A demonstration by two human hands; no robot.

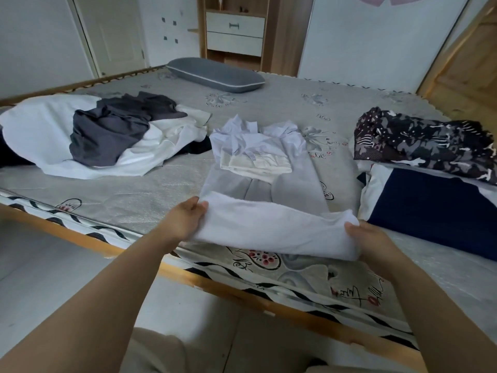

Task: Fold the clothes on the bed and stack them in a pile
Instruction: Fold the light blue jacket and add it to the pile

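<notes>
Pale shirt [258, 168] lies at the bed's [134, 192] near edge; I see its near hem folded up, pinched by my left hand [185, 222] and right hand [368, 240]. Unfolded clothes [107, 133] heap far left; folded pile [430, 189] sits right.

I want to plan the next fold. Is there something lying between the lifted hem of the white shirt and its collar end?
Nothing blocks it. Both hands, left hand and right hand, hold the white shirt by its hem; only the shirt's own folded sleeves lie ahead.
</notes>
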